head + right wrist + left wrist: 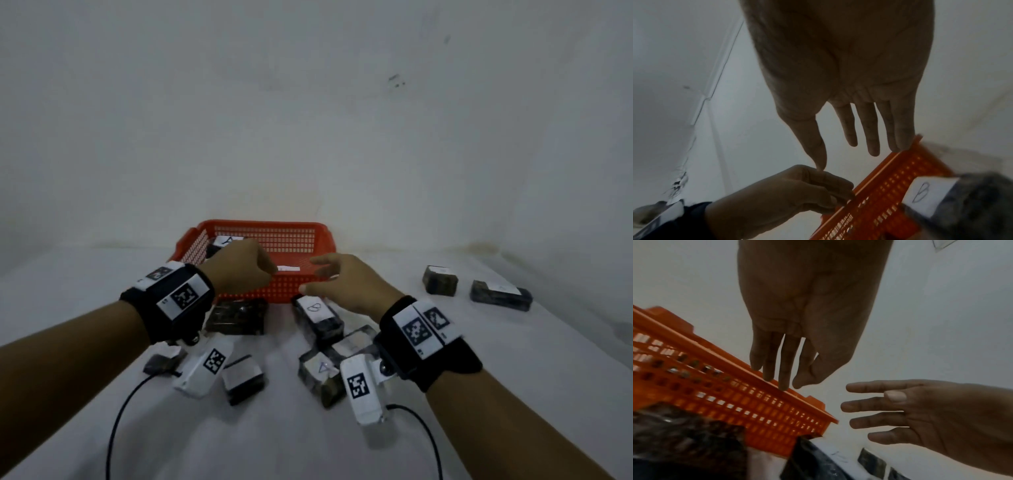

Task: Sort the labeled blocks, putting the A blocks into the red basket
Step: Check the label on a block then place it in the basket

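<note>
The red basket [294,236] stands at the back of the white table, with a block labelled A [226,241] in its far left corner and another white label [287,268] near its front wall. My left hand [263,270] hovers over the basket's near left part, fingers hanging loosely and holding nothing [785,382]. Just above the front rim, my right hand [315,274] is spread with straight fingers and is empty [851,149]. A block labelled B [317,313] lies below it against the basket [890,186]. Another A block [322,371] lies by my right wrist.
Several dark blocks lie in front of the basket: one [238,315] under my left wrist, one [243,378] and one [162,359] nearer me. Two more blocks [440,281] [500,295] sit apart at the right. Camera cables trail towards me.
</note>
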Demonstrator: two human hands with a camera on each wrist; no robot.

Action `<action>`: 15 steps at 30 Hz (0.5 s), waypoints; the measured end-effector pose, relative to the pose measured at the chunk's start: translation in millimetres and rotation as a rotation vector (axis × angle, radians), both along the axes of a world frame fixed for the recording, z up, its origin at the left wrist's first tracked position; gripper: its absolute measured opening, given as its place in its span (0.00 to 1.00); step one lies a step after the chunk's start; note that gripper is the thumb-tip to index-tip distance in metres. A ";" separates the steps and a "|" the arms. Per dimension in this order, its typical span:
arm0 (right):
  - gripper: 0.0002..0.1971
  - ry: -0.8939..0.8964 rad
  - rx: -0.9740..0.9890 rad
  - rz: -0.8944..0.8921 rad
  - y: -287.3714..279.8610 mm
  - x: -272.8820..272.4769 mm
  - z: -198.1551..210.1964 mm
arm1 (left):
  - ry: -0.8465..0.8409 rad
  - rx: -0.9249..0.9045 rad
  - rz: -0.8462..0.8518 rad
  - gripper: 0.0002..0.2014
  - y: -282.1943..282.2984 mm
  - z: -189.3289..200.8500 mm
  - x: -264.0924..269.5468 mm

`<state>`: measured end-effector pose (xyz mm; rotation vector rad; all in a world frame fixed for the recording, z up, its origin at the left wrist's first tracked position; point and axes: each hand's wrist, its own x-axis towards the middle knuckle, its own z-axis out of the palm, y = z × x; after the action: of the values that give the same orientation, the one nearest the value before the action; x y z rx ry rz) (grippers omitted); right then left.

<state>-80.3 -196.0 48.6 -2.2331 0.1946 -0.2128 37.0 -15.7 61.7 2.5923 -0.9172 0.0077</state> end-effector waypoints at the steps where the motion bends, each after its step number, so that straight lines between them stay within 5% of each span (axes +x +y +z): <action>1: 0.35 0.019 -0.017 0.026 11.8 4.6 -2.1 | 0.010 0.040 -0.001 0.15 10.9 -3.0 3.6; 5: 0.27 0.107 -0.084 0.114 50.2 27.5 -10.7 | 0.041 0.242 -0.008 0.16 39.4 -20.5 21.4; 8: 0.30 0.175 -0.143 0.124 68.8 46.4 -19.6 | 0.074 0.372 0.006 0.20 47.9 -36.5 32.6; 15: 0.18 0.347 -0.303 0.107 84.0 83.5 -43.8 | 0.087 0.433 -0.013 0.21 51.2 -63.1 46.1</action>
<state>3.2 -112.0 4.8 -2.5637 0.2406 0.2203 83.0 35.5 -1.4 2.9493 -0.9933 -0.3396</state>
